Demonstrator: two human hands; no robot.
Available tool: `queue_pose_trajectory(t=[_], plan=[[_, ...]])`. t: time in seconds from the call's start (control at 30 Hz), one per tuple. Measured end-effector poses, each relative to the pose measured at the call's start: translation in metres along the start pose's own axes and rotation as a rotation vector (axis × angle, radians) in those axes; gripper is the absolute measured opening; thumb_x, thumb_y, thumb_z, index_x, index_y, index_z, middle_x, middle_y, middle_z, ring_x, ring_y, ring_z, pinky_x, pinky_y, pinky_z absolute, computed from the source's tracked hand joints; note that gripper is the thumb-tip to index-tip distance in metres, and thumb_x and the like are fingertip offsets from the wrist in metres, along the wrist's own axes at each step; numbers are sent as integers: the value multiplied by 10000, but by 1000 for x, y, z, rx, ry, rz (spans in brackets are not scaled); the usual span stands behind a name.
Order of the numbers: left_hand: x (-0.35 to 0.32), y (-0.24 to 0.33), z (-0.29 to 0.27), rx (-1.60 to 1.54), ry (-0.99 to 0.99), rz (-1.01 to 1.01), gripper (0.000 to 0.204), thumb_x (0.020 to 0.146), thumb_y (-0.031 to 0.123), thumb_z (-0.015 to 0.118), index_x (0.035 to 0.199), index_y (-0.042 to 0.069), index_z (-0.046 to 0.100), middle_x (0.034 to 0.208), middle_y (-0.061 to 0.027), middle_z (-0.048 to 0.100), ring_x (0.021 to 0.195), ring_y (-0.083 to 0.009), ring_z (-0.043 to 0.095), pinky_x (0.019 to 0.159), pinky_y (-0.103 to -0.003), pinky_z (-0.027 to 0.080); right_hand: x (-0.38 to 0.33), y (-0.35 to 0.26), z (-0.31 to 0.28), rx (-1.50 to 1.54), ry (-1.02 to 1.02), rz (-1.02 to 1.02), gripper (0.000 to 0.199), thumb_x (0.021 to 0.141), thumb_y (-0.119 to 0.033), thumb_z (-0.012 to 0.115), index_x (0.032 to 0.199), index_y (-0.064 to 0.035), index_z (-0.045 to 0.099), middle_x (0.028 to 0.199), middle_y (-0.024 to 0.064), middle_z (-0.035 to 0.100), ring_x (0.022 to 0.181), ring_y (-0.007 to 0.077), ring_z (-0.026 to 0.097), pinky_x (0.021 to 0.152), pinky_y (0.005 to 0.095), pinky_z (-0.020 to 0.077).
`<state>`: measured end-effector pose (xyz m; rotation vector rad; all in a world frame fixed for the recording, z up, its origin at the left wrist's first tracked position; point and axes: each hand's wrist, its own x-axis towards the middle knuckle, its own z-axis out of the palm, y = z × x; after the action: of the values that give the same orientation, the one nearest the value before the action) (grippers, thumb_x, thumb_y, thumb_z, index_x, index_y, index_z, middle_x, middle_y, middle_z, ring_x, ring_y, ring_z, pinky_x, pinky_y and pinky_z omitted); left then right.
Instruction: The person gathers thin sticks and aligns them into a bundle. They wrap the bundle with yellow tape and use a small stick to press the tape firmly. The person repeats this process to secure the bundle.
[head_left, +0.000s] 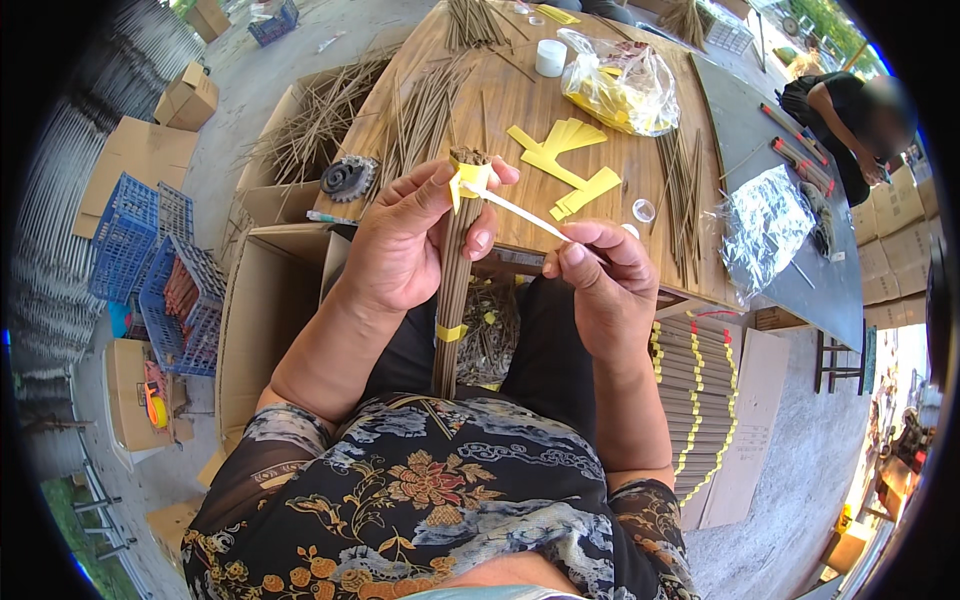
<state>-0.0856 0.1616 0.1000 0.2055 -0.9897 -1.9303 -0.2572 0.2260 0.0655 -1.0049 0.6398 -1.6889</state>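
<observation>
Left hand (400, 245) in a closed grip on a bundle of brown sticks (455, 290) at centre frame, right hand (600, 275) at three o'clock pinching a yellow paper strip (515, 210) taut; slackened tension could let the band unwind.

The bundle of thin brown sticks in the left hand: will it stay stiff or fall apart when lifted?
The bundle probably stays together: a yellow band wraps it low down. The left hand alone holds it upright, so it seems light.
</observation>
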Motion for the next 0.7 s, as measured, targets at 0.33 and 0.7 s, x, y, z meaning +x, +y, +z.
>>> queue_pose_trajectory(t=[0.33,0.7], plan=[[0,2,1,-7,4,-2,314,896,216,473,1057,-41,555,1035,-165,565,643,-156,517,550,-247,440,-3,2,1,-231,16,-128,207,777,24,622,980,-6,592,921,28,517,794,74,519,674,182,431],[0,2,1,-12,10,-9,312,906,221,453,1044,-39,556,1028,-161,565,640,-151,513,553,-253,426,-3,-1,4,-361,60,-260,188,780,37,613,963,1,595,921,32,507,773,69,512,648,168,418]])
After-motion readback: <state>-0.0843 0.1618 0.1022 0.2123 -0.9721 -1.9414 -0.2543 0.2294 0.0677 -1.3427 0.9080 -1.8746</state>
